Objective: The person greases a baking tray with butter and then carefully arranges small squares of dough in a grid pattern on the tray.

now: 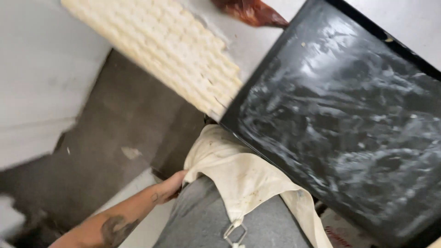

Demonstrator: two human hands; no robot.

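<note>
from the head camera, looking down, the person's left hand [172, 183] reaches down beside the hip and grips the edge of a stained cream apron [239, 177], fingers curled shut on the cloth so that most of them are hidden behind it. the apron hangs over grey trousers [202, 220], with a metal clip [234, 232] dangling at its lower edge. just above the apron, a large black tray [349, 119], smeared with white flour, juts over the edge of the counter. left of the tray and touching its corner lies a slab of pale dough cut into small squares [170, 48]. a reddish-brown bag [250, 11] sits at the top. the right hand is not seen.
</note>
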